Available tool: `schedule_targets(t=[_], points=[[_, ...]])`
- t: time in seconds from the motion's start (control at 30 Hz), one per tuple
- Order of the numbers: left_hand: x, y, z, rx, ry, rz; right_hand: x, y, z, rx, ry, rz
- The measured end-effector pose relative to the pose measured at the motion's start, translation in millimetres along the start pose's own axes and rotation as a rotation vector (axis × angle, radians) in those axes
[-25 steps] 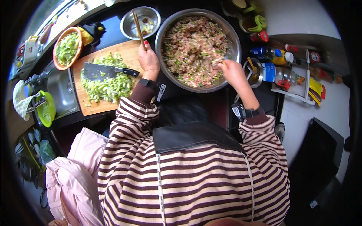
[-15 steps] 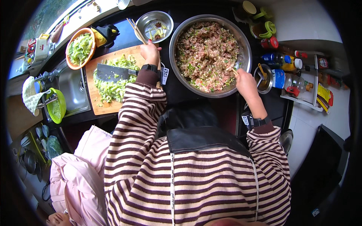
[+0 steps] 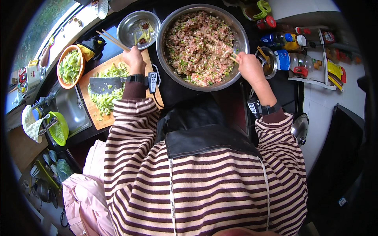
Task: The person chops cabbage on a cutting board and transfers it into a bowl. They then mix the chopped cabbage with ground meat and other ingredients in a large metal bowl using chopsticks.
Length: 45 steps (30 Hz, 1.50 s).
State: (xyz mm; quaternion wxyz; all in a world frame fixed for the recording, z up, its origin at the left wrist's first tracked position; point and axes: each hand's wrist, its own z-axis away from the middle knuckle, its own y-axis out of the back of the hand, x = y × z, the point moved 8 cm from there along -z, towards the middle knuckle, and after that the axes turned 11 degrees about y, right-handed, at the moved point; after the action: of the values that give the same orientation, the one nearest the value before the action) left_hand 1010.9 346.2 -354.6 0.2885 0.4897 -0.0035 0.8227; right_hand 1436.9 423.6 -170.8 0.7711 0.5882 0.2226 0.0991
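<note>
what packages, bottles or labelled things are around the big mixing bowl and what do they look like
Red-capped jar: just right of the mixing bowl's far rim, dark and squat.
Blue-labelled bottle: below it, lying sideways.
Yellow bottle: right of that, white cap.
Clear bottle with blue label: on the white tray, lying sideways.
Yellow and red packets: right end of the tray, flat.
No screens or signs show.

Daylight is coming in from the window (image 3: pixel 51 29) at the upper left, leaving that corner washed out and pale. The metal mixing bowl (image 3: pixel 240 35) is catching soft glare along its rim. The dark countertop (image 3: pixel 177 88) is staying dim. Fisheye distortion is bending straight edges toward a black circular border. The centre is looking sharp, while things near the rim are smearing slightly.
</note>
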Motion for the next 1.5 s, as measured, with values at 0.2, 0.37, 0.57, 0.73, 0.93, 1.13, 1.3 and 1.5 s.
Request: schedule_targets(t=[0.2,0.37,0.57,0.73,0.93,1.13,1.3,1.5], points=[[9,35,33,-0.063,-0.04,0.195,-15,-24,-41,0.278,0.026,-0.246],[13,56,58,-0.062,-0.085,0.403,-28,-81,-68,0.094,0.087,-0.177],[10,61,80,-0.148,-0.007,0.467,29,-101,-21,-0.331,-0.26,-0.652],[22,54,115,-0.256,0.031,0.397,27,-24,7,-0.359,-0.18,-0.522],[37,25,149,-0.354,-0.101,0.289,-7,10,8,-0.136,0.081,-0.007],[40,2,170,-0.464,-0.186,0.245,-10,-42,31,-0.171,0.129,0.057],[49,-8,188,-0.477,-0.211,0.117,-23,-8,41,0.176,0.192,-0.114],[68,-13,205,-0.489,-0.311,0.069,-23,-8,45,0.194,0.108,-0.249]])
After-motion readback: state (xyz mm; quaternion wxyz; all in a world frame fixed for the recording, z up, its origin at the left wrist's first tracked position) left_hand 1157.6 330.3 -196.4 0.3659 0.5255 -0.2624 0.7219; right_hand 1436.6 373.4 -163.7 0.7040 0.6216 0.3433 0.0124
